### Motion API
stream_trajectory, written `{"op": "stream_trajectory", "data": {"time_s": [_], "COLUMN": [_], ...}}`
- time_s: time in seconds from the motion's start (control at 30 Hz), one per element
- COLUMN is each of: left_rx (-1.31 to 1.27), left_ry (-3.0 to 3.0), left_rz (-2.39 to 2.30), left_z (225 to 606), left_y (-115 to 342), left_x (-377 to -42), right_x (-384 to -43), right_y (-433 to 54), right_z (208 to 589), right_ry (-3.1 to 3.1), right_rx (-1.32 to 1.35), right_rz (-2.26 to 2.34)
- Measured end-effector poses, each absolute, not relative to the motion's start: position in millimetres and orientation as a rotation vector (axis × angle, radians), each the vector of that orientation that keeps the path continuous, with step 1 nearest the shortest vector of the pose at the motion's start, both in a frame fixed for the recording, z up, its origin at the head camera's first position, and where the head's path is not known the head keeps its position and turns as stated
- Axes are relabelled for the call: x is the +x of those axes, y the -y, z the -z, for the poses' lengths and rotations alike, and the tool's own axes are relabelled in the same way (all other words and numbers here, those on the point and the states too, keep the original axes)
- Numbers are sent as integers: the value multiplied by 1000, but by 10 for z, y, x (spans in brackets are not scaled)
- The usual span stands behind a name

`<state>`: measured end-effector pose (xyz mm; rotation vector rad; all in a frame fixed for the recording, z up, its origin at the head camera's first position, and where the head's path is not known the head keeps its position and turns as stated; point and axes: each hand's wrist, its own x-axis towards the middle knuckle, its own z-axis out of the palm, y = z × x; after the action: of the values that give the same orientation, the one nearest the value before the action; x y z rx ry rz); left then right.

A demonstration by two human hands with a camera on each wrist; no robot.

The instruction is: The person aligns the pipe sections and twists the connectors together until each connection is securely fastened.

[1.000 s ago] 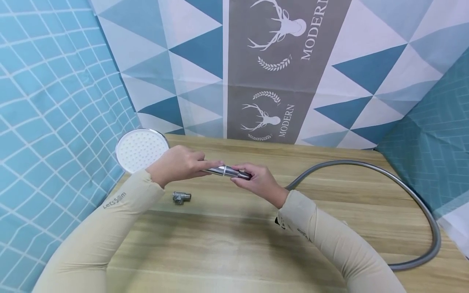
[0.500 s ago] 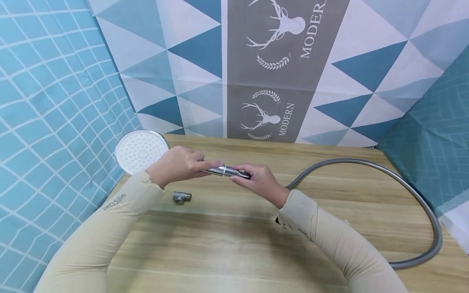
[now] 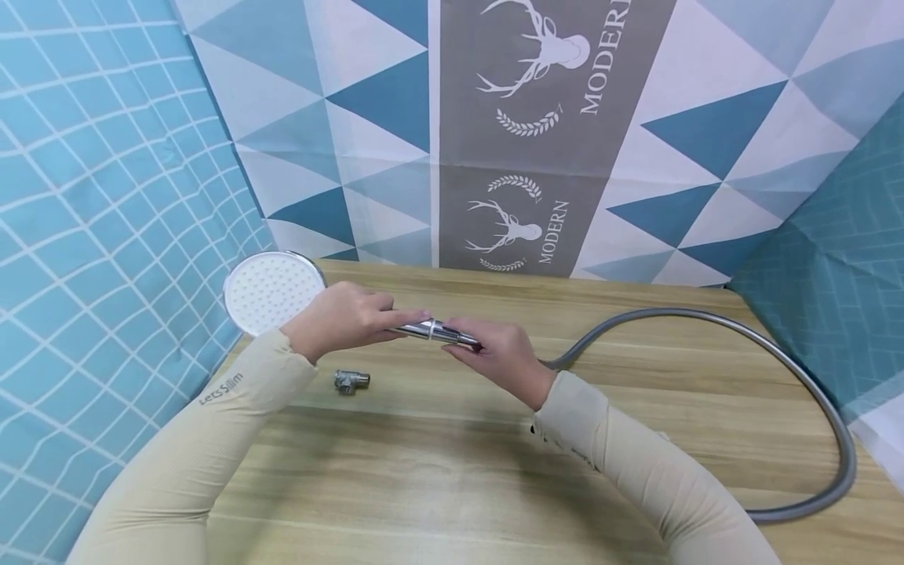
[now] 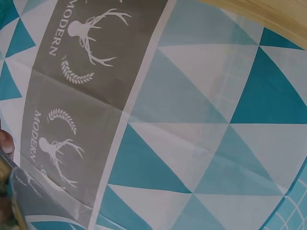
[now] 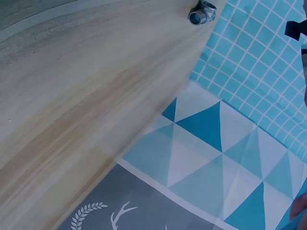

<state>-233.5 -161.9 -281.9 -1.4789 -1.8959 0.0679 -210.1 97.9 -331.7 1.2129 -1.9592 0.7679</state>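
In the head view my left hand (image 3: 346, 314) grips the chrome handle of a hand shower (image 3: 274, 292), its round white nozzle face turned up at the left. My right hand (image 3: 497, 349) pinches the end of the grey shower hose (image 3: 671, 312) where it meets the handle, with fingers over the joint (image 3: 445, 334). Whether the two are threaded together cannot be seen. A shiny part of the hand shower (image 4: 29, 196) shows at the left edge of the left wrist view. Blurred fingertips (image 5: 300, 206) of a hand appear at the lower right of the right wrist view.
A small chrome tee fitting (image 3: 351, 382) lies on the wooden tabletop (image 3: 424, 471), below the left hand. The hose loops across the right side of the table. Blue tiled sheeting (image 3: 106, 196) stands at the left, patterned sheeting (image 3: 381, 118) behind, and teal sheeting (image 3: 840, 235) at the right.
My right hand has turned about the joint, its fingers rolling over the top. The hose loop has shifted slightly to the right. The left hand and hand shower stay nearly still.
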Motion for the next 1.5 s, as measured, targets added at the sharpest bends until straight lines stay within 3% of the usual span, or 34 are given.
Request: {"op": "stream_trajectory", "data": {"time_s": [1.5], "left_rx": [-1484], "left_ry": [1909], "left_rz": [-36], "left_z": [2803], "left_y": [1612], "left_x": [-2330], "right_x": [-2064], "right_y": [-987], "right_z": [3245], "right_ry": [2115], "right_rx": [1138], "right_rz": [-949]}}
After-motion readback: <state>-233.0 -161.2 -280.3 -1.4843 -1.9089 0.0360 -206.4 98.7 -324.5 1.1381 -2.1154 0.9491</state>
